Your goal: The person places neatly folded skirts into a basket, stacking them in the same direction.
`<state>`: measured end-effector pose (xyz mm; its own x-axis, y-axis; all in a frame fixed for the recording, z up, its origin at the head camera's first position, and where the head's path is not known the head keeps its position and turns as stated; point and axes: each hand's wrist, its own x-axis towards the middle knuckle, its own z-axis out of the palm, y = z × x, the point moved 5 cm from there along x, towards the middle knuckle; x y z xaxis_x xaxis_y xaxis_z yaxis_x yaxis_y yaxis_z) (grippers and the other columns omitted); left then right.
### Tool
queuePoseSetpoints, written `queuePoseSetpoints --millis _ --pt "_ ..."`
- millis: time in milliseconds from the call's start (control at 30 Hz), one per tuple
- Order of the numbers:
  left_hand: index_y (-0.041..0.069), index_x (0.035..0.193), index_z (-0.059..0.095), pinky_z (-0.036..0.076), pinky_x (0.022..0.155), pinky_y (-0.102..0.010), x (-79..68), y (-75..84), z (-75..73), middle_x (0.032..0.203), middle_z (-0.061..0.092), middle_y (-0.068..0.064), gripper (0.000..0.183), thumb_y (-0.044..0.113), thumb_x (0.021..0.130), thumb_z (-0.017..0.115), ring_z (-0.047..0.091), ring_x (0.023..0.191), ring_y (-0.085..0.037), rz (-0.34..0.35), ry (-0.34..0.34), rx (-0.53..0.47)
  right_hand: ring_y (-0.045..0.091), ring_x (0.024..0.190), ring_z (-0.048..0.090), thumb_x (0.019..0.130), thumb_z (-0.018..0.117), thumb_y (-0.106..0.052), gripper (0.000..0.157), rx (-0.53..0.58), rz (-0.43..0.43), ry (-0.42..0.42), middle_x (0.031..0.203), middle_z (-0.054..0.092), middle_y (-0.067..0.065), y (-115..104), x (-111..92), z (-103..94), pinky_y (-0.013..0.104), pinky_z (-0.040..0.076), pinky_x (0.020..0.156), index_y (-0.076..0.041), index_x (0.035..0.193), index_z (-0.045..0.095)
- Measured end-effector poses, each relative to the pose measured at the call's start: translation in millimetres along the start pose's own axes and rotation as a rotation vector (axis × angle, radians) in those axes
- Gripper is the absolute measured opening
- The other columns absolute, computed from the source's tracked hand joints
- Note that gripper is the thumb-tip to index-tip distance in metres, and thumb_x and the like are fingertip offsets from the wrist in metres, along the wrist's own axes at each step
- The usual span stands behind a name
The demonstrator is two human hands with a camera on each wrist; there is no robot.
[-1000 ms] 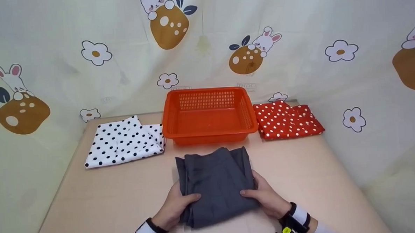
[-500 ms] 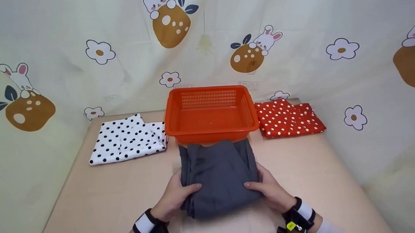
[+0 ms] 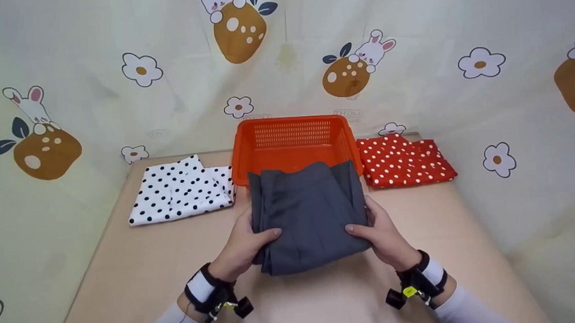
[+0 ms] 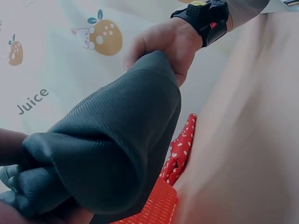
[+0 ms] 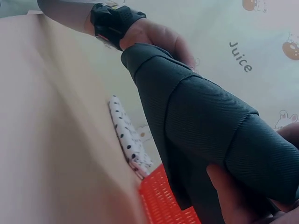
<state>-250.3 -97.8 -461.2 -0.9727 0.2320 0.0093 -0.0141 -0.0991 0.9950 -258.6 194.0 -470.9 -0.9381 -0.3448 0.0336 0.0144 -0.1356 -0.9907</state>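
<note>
A folded dark grey garment point(image 3: 309, 219) is held up above the table in the head view, its far edge overlapping the front of an orange-red plastic basket point(image 3: 291, 130). My left hand point(image 3: 240, 243) grips its left side, thumb on top and fingers hidden beneath. On the opposite side my right hand point(image 3: 385, 235) holds it the same way. Both wrist views show the folded layers of the grey cloth point(image 4: 117, 107) sagging between the two hands, above the table. The visible inside of the basket holds nothing.
White cloth with black dots point(image 3: 179, 190) lies folded left of the basket. Red cloth with white dots point(image 3: 404, 161) lies folded on its right. A patterned curtain point(image 3: 180, 35) surrounds the table point(image 3: 142, 279) at the back and sides.
Both hands have raised the grey garment and carried it forward, from in front of the basket to over its front rim. The dotted cloths and basket have stayed in place.
</note>
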Motion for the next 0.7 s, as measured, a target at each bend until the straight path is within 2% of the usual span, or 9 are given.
queuePoseSetpoints --millis 233,467,600,700 --pt "0.006 0.156 0.044 0.046 0.118 -0.042 19.6 18.4 -2.7 0.152 0.056 -0.016 0.075 -0.002 0.088 0.075 0.060 0.130 -0.027 0.017 0.018 -0.027 0.024 0.133 0.061 0.095 0.067 0.005 0.088 0.046 -0.021 0.066 0.163 0.040 0.019 -19.3 17.4 1.2 0.035 0.058 0.107 -0.012 0.169 0.022" --pt "0.004 0.151 0.047 0.053 0.112 -0.038 44.2 50.6 -14.9 0.146 0.060 -0.019 0.063 -0.001 0.093 0.072 0.063 0.125 -0.027 0.062 0.006 -0.019 0.026 0.131 0.062 0.096 0.065 0.004 0.072 0.096 -0.078 0.082 0.155 0.049 0.019 -37.4 45.6 3.2 0.036 0.058 0.107 -0.006 0.160 0.033" --pt "0.003 0.153 0.045 0.055 0.106 -0.032 62.1 58.7 -21.1 0.146 0.060 -0.019 0.065 -0.001 0.093 0.072 0.065 0.122 -0.024 0.080 0.023 -0.013 0.025 0.130 0.064 0.098 0.063 0.004 0.066 0.139 -0.115 0.100 0.152 0.052 0.017 -44.6 63.0 2.1 0.036 0.058 0.107 -0.004 0.157 0.037" --pt "0.001 0.152 0.044 0.058 0.101 -0.029 76.0 62.1 -26.9 0.145 0.061 -0.021 0.065 -0.002 0.093 0.071 0.067 0.118 -0.023 0.092 0.045 0.016 0.024 0.126 0.066 0.098 0.063 0.005 0.063 0.153 -0.112 0.127 0.149 0.054 0.017 -47.5 75.7 0.5 0.036 0.060 0.105 -0.003 0.156 0.040"
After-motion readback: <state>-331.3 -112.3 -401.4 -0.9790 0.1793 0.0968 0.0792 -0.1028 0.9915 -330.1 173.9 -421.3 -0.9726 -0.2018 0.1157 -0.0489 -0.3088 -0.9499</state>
